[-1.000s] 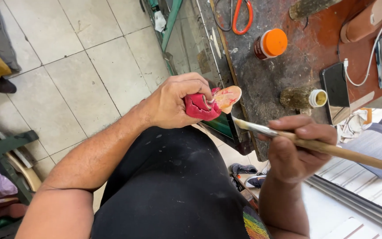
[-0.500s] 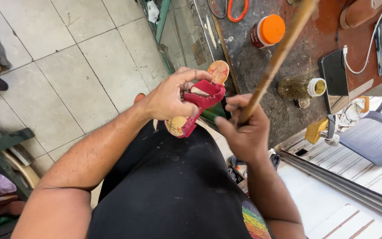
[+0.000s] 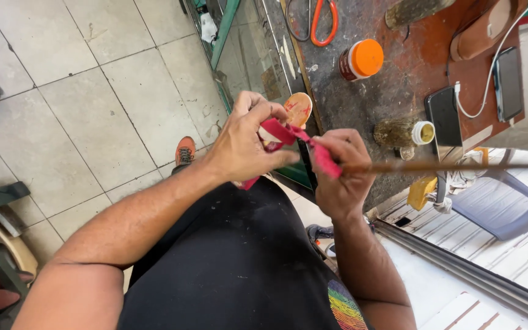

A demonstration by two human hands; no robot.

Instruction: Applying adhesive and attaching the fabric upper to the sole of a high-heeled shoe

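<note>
My left hand (image 3: 245,143) grips a small sandal (image 3: 298,110) with a tan sole and red straps, held up over my lap. My right hand (image 3: 340,174) pinches the red strap (image 3: 322,156) and also holds a long thin brown brush handle (image 3: 447,166) that points right, level. The two hands are close together, pulling the strap between them. The brush tip is hidden behind my fingers.
A stained workbench (image 3: 362,104) lies ahead with an orange-lidded jar (image 3: 362,60), orange-handled scissors (image 3: 322,21), a small open glue pot (image 3: 407,132), two phones (image 3: 444,116) on a white cable and a tan shoe sole (image 3: 478,30). Tiled floor (image 3: 93,104) at left; blue plastic stool (image 3: 502,205) at right.
The brush handle swung from pointing up to lying level toward the right. My right hand moved up to the sandal and took hold of its red strap.
</note>
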